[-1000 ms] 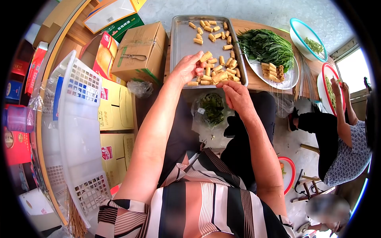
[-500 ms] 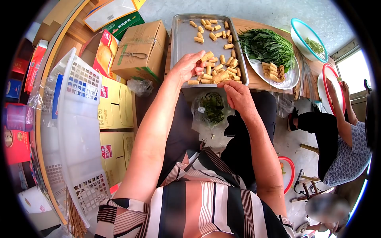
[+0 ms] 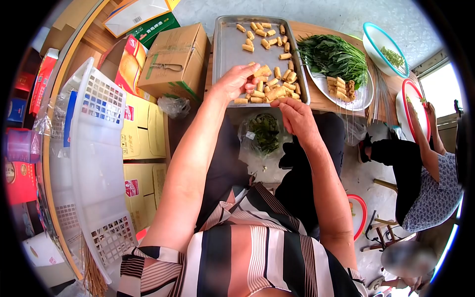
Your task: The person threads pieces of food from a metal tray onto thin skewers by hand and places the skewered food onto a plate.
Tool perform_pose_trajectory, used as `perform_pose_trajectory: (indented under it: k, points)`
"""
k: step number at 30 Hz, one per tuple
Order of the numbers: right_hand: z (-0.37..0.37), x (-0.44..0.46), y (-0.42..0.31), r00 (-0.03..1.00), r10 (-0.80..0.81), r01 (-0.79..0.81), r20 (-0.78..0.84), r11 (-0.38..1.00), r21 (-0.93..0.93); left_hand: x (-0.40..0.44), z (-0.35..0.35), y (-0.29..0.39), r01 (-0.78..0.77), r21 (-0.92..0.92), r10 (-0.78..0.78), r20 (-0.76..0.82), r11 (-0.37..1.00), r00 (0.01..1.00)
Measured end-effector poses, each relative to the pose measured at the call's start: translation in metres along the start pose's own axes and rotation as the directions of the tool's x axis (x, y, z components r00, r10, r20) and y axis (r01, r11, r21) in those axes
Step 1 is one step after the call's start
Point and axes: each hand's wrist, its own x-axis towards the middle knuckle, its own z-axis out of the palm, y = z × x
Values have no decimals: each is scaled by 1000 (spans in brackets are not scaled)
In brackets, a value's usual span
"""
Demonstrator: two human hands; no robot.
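Note:
My left hand [image 3: 234, 83] is over the front left of a metal tray [image 3: 230, 42], its fingers closed on a tan tofu-skin roll [image 3: 262, 71]. My right hand [image 3: 298, 118] is at the tray's front edge, thumb and forefinger pinched together. A larger roll [image 3: 275, 93] lies right by those fingertips; whether the pinch holds it or something thin is hard to see. Many loose rolls [image 3: 250, 35] lie in the tray, thickest near my hands.
Right of the tray, a white plate [image 3: 365, 103] bears leafy greens [image 3: 334, 57] and skewered rolls [image 3: 339, 89]. Thin skewers [image 3: 378, 94] lie beside it. A co-worker's hands [image 3: 431, 116] are at a red-rimmed basin [image 3: 404, 106]. Cardboard boxes [image 3: 173, 62] and a white basket [image 3: 101, 158] stand left.
Almost nothing differs. My left hand and its roll have shifted very slightly; my right hand stays pinched at the tray's front edge.

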Motion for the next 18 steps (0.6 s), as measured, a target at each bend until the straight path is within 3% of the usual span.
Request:
perform_pose_trajectory:
  k: [11, 18]
  points:
    - [2, 7, 7, 999, -30, 31, -35, 999, 22, 1, 8, -2, 46, 83, -54, 91, 995, 994]
    - [5, 14, 9, 997, -29, 32, -74, 999, 44, 5, 19, -9, 25, 130, -27, 18, 991, 999]
